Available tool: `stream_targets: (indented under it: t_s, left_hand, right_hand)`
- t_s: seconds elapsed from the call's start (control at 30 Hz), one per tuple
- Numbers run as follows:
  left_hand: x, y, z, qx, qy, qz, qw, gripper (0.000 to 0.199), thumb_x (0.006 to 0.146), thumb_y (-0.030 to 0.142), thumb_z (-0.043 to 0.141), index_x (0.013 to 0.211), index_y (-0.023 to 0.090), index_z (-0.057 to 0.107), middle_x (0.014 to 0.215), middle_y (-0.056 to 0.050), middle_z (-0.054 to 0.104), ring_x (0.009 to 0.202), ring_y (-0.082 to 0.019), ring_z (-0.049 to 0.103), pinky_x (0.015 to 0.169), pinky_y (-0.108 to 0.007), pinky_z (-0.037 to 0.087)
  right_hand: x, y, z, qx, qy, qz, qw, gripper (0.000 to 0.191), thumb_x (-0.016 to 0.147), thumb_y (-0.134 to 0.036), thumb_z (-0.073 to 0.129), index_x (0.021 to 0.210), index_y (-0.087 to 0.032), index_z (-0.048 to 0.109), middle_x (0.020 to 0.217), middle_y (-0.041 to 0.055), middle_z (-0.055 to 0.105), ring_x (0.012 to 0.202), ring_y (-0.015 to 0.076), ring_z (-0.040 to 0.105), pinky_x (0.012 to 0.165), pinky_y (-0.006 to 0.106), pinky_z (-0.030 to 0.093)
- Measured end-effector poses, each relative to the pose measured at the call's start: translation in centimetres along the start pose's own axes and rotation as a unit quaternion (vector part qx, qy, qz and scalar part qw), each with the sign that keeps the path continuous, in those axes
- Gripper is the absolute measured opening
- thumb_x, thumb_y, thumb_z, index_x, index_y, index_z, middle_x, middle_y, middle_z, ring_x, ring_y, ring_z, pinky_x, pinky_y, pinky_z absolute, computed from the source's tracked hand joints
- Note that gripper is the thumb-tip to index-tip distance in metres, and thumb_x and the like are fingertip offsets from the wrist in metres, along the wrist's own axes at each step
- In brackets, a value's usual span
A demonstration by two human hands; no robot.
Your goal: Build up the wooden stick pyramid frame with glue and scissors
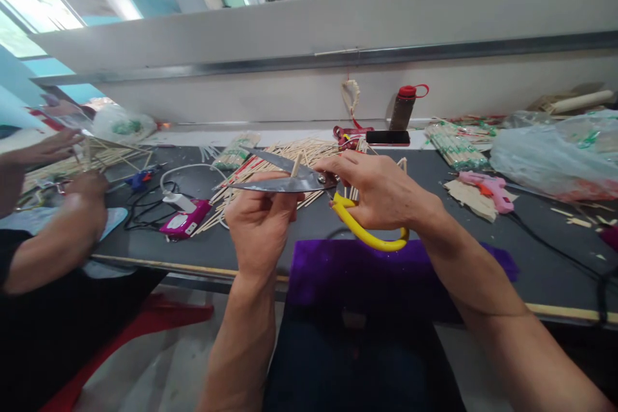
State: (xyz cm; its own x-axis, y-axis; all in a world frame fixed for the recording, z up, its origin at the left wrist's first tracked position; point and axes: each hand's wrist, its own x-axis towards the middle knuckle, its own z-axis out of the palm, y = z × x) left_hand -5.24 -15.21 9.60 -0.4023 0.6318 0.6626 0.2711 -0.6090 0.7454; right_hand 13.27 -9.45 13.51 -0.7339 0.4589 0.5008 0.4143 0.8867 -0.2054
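My right hand [381, 190] is closed on a pair of scissors [367, 235] with yellow-covered handles; their blades are spread apart and point left. Between the blades stands the end of a pale wooden stick [296, 165], pinched in my left hand [261, 219]. Most of that stick is hidden by the fingers and the lower blade. Behind both hands a loose pile of thin wooden sticks [313, 149], some with red ends, lies on the dark table [203, 170].
A pink glue gun [497, 192] with a cord lies right, near plastic bags [555, 151]. A bottle [403, 109] and a phone [387, 138] stand at the back. Left are a purple power strip [186, 219] and a co-worker's hands [89, 190]. Purple cloth [333, 261] covers the front edge.
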Motion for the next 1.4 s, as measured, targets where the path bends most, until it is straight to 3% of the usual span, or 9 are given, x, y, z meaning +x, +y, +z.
stream_targets:
  t_s: [0.33,0.53,0.83,1.07,1.4]
  left_hand:
    - [-0.9,0.0,0.1,-0.006,-0.01,-0.019,1.0,0.015,0.086,0.032,0.076,0.083,0.019,0.069,0.059,0.003,0.062,0.041,-0.006,0.045,0.039,-0.019,0.036]
    - [-1.6,1.2,-0.1,0.03,-0.002,0.002,1.0,0.009,0.084,0.019,0.07,0.075,0.018,0.067,0.055,0.004,0.059,0.042,-0.006,0.044,0.041,-0.019,0.036]
    - [-2.2,2.2,-0.2,0.009,-0.014,0.028,0.999,0.017,0.086,0.017,0.068,0.07,0.018,0.063,0.057,0.005,0.058,0.042,-0.005,0.044,0.041,-0.019,0.034]
    - [-2.8,0.7,-0.5,-0.026,-0.007,-0.009,1.0,0.011,0.087,0.025,0.073,0.082,0.018,0.065,0.056,0.005,0.061,0.039,-0.006,0.045,0.038,-0.019,0.034]
    - [-2.9,-0.6,-0.2,-0.051,-0.015,-0.021,0.998,0.019,0.088,0.026,0.073,0.077,0.016,0.062,0.058,0.003,0.061,0.039,-0.005,0.045,0.037,-0.017,0.034]
  right_hand:
    - [-0.3,-0.3,-1.2,0.009,-0.045,-0.001,0.999,0.036,0.086,-0.026,0.057,0.12,-0.016,0.062,0.114,0.0107,0.068,0.096,0.0216,0.059,0.077,0.03,0.038]
    - [-0.7,-0.7,-1.4,0.017,-0.025,-0.045,0.998,0.043,0.085,-0.021,0.058,0.128,-0.017,0.062,0.114,0.0096,0.07,0.096,0.0201,0.059,0.078,0.029,0.038]
    - [-1.0,-1.6,-1.5,0.007,-0.021,-0.055,0.998,0.046,0.085,-0.019,0.058,0.13,-0.015,0.061,0.117,0.0107,0.07,0.098,0.0214,0.061,0.079,0.03,0.038]
    - [-0.9,-1.6,-1.6,-0.02,-0.082,-0.019,0.996,0.041,0.087,-0.028,0.059,0.126,-0.015,0.062,0.11,0.011,0.07,0.093,0.0226,0.062,0.073,0.03,0.036]
    - [-0.3,-1.2,-1.3,-0.031,-0.119,0.007,0.992,0.041,0.087,-0.03,0.059,0.125,-0.015,0.062,0.109,0.0126,0.071,0.088,0.0228,0.063,0.067,0.03,0.034]
